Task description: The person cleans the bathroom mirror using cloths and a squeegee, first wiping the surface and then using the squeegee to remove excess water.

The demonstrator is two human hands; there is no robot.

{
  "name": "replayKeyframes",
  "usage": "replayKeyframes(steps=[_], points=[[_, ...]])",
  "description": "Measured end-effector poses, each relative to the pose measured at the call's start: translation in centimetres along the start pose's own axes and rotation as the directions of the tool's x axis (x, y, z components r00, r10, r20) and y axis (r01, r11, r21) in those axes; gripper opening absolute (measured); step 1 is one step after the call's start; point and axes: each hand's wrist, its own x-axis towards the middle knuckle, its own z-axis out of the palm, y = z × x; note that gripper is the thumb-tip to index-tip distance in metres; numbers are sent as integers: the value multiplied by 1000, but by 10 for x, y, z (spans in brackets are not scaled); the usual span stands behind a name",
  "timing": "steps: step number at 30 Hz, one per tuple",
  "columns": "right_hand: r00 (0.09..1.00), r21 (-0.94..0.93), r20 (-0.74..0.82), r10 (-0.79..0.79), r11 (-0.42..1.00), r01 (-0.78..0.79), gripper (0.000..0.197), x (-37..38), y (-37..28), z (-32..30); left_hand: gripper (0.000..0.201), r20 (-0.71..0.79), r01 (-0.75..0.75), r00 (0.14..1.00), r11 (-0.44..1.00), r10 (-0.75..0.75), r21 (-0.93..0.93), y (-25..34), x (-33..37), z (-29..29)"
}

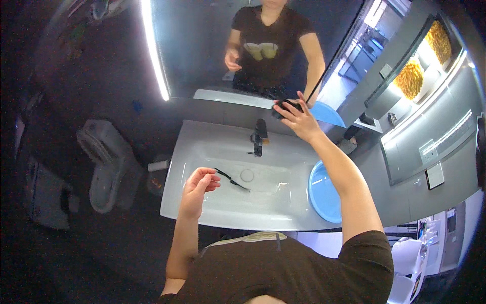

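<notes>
My left hand is over the left part of the white sink, its fingers curled into a pinch. From its fingertips a thin black stick-shaped thing slants over the basin, with a paler far end; its kind is too unclear to name. My right hand reaches to the back right of the sink, by the mirror's lower edge. Its fingers wrap over a small black object, mostly covered by them. Between the hands stands the dark faucet, which neither hand touches.
A light-blue basin stands at the sink's right end, partly behind my right forearm. The mirror rises behind the sink and shows my reflection. At left is a toilet, with a white roll beside the sink.
</notes>
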Motion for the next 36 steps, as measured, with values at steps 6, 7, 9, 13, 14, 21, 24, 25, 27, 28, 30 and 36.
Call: replayKeyframes(steps=[6, 7, 9, 13, 14, 21, 24, 25, 27, 28, 30, 36], points=[[945, 87, 242, 220, 965, -247, 19, -89, 15, -42, 20, 116, 90, 989, 996, -88, -16, -10, 9, 19], [940, 84, 205, 274, 952, -296, 22, -105, 14, -49, 19, 125, 116, 986, 993, -112, -30, -14, 10, 23], [747, 82, 394, 536, 789, -609, 26, -147, -8, -62, 19, 182, 167, 970, 986, -160, -23, -23, 13, 36], [155, -85, 775, 613, 343, -936, 29, -227, -42, -88, 20, 289, 252, 923, 967, -253, 39, -43, 22, 76], [35, -134, 831, 555, 261, -956, 28, -243, -48, -94, 21, 314, 254, 912, 964, -265, 77, -47, 22, 89], [-76, 43, 783, 617, -175, -984, 38, -360, -92, -112, 22, 449, 275, 830, 943, -331, 188, -63, -14, 187], [-139, 217, 813, 565, -516, -828, 57, -393, -108, -125, 23, 450, 294, 806, 920, -384, 259, -88, -30, 238], [-124, 252, 811, 572, -531, -809, 65, -396, -114, -133, 24, 432, 295, 807, 909, -402, 294, -98, -35, 258], [-47, 299, 821, 569, -499, -814, 83, -405, -116, -160, 24, 444, 307, 787, 896, -429, 321, -126, -50, 302], [-87, 267, 792, 605, -471, -841, 67, -424, -120, -166, 25, 471, 318, 759, 887, -450, 336, -138, -60, 335], [-21, 361, 826, 563, -558, -747, 43, -453, -122, -201, 25, 562, 315, 662, 865, -495, 391, -164, -85, 393], [-257, 535, 819, 513, -844, 20, 39, -541, -128, -354, 23, 760, 293, 347, 833, -550, 469, -221, -171, 551]])
